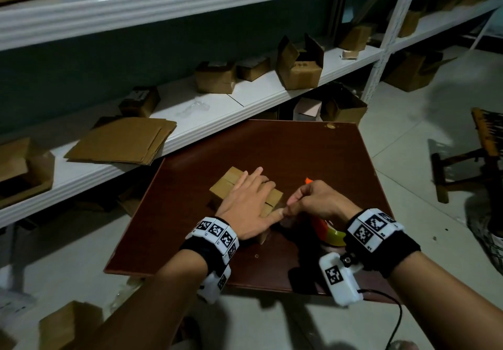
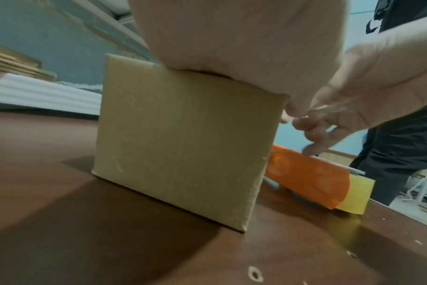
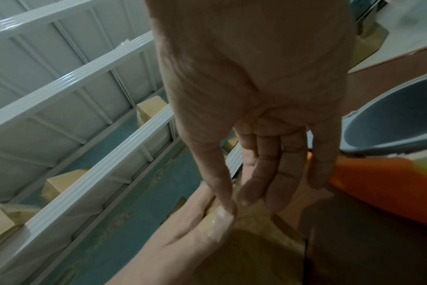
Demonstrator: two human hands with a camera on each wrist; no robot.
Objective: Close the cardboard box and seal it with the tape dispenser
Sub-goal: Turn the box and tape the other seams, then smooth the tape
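One small closed brown cardboard box (image 1: 234, 183) sits on the one dark reddish-brown wooden counter (image 1: 313, 153), along with one orange tape dispenser (image 1: 319, 227) carrying one yellowish roll of tape (image 2: 354, 196). Two bare hands are in view, the left hand (image 1: 247, 205) and the right hand (image 1: 317, 200). One stack of flattened brown cardboard sheets (image 1: 122, 140) lies on the white shelf (image 1: 212, 115).

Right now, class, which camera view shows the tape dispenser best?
The left wrist view: the tape dispenser shows its orange body and yellow tape roll beside the cardboard box. The head view hides most behind the right hand; the right wrist view catches an orange edge.
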